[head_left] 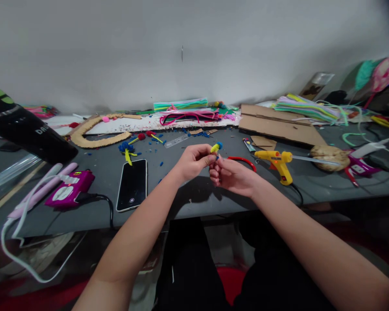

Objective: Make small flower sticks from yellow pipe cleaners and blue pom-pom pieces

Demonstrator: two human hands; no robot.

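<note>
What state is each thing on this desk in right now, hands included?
left hand, pinched shut on the fuzzy piece
right hand, curled, pinching that piece's lower end
phone, flat, face up, screen mostly dark
glue gun, propped upright, cord attached
pink device, lying flat, cord plugged in
cardboard sheet, lying flat

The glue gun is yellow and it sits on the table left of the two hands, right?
Not quite. The glue gun is yellow and sits on the table, but right of the two hands, past the right hand. The left hand pinches a fuzzy yellow piece. The head view shows it.
</note>
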